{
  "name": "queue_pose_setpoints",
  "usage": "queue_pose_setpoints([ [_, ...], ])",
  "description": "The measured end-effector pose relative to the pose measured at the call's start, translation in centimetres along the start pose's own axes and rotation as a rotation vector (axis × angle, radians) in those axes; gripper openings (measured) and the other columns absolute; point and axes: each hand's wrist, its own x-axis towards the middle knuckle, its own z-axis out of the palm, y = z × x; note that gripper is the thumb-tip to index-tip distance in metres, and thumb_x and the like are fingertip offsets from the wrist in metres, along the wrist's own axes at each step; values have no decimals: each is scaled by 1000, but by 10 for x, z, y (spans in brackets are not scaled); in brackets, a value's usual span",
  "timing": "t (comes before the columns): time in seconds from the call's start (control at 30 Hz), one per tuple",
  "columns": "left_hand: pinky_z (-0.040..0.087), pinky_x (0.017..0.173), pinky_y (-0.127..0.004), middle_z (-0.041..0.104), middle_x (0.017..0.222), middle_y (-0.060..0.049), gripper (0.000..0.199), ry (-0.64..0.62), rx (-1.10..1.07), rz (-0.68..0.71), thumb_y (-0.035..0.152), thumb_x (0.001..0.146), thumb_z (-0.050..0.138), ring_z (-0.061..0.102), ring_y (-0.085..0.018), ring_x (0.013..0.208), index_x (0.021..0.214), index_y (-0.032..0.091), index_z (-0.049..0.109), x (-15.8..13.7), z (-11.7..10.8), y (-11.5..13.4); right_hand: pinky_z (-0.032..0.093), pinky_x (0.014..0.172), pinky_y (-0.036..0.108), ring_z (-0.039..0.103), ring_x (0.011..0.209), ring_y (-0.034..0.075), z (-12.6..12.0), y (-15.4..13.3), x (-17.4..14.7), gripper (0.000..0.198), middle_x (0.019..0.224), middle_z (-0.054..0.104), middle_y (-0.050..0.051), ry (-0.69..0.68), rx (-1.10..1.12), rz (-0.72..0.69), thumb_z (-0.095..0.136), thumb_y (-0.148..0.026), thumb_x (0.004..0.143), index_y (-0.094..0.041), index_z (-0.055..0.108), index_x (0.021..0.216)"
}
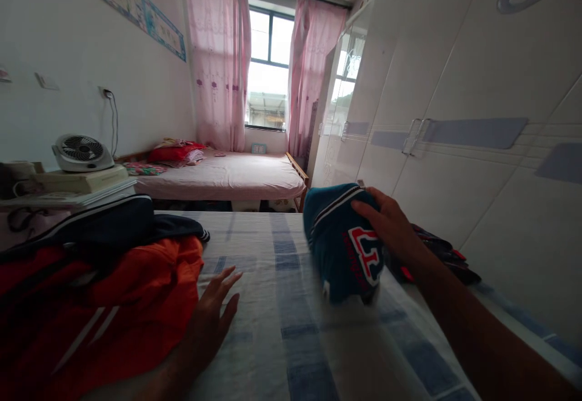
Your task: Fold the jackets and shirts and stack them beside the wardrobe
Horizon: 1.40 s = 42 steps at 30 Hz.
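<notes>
Glossy white wardrobe (431, 79) rises at two o'clock; below, I've got a blue-and-white sheet (252, 328), and crumpled orange clothing (136, 286) at eight. Folded teal garment (331, 246) at five, soft-looking, long axis nearly twelve-to-six, and the nearer right hand (390, 219) clasps its upper right edge! Left hand (213, 304) is empty, fingers spread, garment toward its two. Bold red-and-white lettering (361, 249) on it.

Desk fan (82, 151) at left, on pale box or book (84, 179). Black plug (108, 93) in wall above it, cord (115, 125) hanging. Poster strip (127, 2) upper left. Pink curtains (218, 61) flank window (260, 37), top center. Pink-sheeted bed (240, 173) mid-frame, red bedding (173, 153) at its left. White wardrobe (454, 55) fills right side.
</notes>
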Motion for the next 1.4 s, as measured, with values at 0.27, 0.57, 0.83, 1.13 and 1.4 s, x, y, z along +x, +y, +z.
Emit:
queue_pose_setpoints([
  [0.27,46,97,-39,52,127,-11,44,39,18,92,29,88,53,51,-23,119,130,21,41,7,-31,26,48,63,27,62,71,17,80,76,-51,39,80,67,3,-321,329,264,51,-57,79,-18,59,80],
  [0.57,49,86,-35,54,115,-11,38,-47,12,-13,23,85,54,56,-23,104,122,19,44,3,-20,58,47,66,29,65,75,20,87,166,-69,25,79,70,5,-114,-123,303,45,-39,77,-21,61,82],
  [0.83,44,63,-30,54,74,0,8,-353,66,-156,17,72,51,55,-18,71,73,22,45,55,-8,74,42,62,28,63,71,21,87,167,-70,14,75,69,6,-196,-204,162,49,-29,74,-21,61,77],
  [1.13,48,63,-25,58,83,1,14,349,-18,-58,25,78,52,59,-15,76,91,20,51,168,-81,101,43,69,27,62,74,18,88,168,-69,24,76,69,2,-198,-147,183,42,-27,76,-21,64,84],
  [1.4,46,65,-30,60,81,-2,17,-371,432,92,22,79,42,60,-18,69,91,20,54,156,-89,80,42,68,26,60,66,16,88,168,-69,25,69,66,0,-222,-141,203,40,-26,75,-20,62,85],
])
